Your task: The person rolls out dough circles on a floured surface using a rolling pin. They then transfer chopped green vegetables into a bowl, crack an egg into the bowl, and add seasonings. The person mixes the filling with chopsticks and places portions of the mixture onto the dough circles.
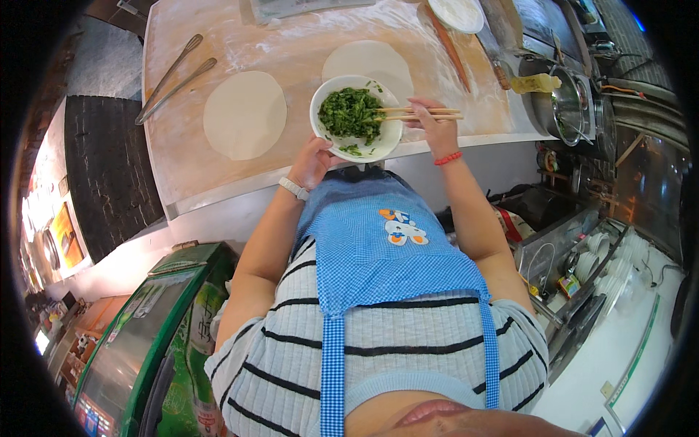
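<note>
My left hand [317, 162] grips the lower left rim of a white bowl [389, 143] close to the front edge of the work table. Chopped green leaves [349, 112] fill much of the bowl, and a few bits cling to its inner wall. In my right hand [434, 123] are wooden chopsticks [445, 113], their tips in the greens. Behind the bowl lies a thin round sheet of dough [371, 57], partly covered by it. A second round dough sheet [246, 114] lies flat to the left.
Metal tongs [172, 82] rest at the table's left. A wooden rolling pin [448, 49] and a bowl of white flour [457, 12] are at the back right. On the right stand a bottle of yellow liquid [535, 83] and a steel pot [562, 106]. Flour dusts the wooden tabletop [180, 158].
</note>
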Demonstrator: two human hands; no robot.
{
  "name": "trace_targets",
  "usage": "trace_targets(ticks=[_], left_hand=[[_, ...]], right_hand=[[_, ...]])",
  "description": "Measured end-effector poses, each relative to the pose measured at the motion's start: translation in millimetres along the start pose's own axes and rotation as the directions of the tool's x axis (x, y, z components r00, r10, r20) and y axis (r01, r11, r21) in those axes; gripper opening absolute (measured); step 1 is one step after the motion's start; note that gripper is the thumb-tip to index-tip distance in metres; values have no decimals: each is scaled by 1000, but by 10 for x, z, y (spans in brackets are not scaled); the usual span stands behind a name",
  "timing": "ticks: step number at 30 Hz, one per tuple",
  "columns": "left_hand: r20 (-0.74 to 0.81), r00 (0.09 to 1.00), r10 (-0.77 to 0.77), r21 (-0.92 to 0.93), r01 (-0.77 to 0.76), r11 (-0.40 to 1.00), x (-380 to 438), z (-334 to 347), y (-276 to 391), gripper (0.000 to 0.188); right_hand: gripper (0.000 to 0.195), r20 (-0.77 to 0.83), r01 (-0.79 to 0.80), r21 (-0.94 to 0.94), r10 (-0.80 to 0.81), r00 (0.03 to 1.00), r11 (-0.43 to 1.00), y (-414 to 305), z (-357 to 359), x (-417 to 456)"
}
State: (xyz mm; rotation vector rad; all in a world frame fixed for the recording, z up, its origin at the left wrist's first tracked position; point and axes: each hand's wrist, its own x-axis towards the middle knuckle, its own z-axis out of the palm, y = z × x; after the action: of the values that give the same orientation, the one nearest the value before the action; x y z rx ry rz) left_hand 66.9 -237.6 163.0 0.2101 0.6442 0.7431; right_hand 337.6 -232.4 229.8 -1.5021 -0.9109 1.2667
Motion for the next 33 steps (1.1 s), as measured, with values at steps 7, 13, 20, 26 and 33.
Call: trace_targets(ticks=[7, 13, 20, 26, 33], left_hand=[[43, 998, 40, -73, -37, 997, -137, -143, 33, 51], [22, 993, 112, -91, -109, 990, -30, -51, -30, 53], [-49, 975, 217, -157, -222, 962, 209, 301, -285, 52], [-161, 941, 299, -143, -322, 936, 287, 577, -560, 50], [-198, 926, 323, 11, -327, 945, 253, 731, -618, 54]], right_hand=[[17, 125, 366, -162, -348, 929, 917, -343, 34, -18], [15, 609, 577, -285, -320, 726, 765, -494, 48, 127], [16, 636, 275, -72, -168, 753, 959, -528, -250, 419], [19, 573, 269, -78, -177, 800, 960, -461, -590, 854], [17, 584, 390, -11, -311, 750, 921, -512, -535, 875]])
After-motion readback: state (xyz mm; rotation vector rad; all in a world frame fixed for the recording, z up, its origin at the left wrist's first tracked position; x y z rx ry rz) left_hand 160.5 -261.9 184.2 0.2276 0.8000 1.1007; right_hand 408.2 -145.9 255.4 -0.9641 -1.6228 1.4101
